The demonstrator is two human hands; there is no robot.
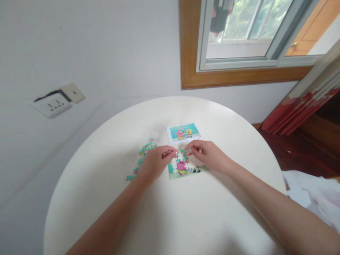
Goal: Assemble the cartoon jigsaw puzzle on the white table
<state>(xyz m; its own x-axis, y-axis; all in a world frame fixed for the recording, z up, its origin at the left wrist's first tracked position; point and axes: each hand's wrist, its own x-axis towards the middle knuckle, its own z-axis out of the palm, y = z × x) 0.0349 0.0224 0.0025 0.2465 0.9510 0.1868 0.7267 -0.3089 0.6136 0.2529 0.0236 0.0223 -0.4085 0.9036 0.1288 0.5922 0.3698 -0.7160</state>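
my left hand point(155, 161) and right hand point(212, 154) meet over the partial puzzle's point(182, 168) far edge, grip indeterminable. the picture card point(185, 132) lies beyond on the bench point(191, 216), presumably for viewing; loose pieces point(143, 149) lie left.

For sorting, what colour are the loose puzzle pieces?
The loose puzzle pieces are mostly turquoise, with some yellow and pink; seen best in the head view.

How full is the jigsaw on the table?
Partly filled: white gaps show in the jigsaw, and loose pieces lie left of it.
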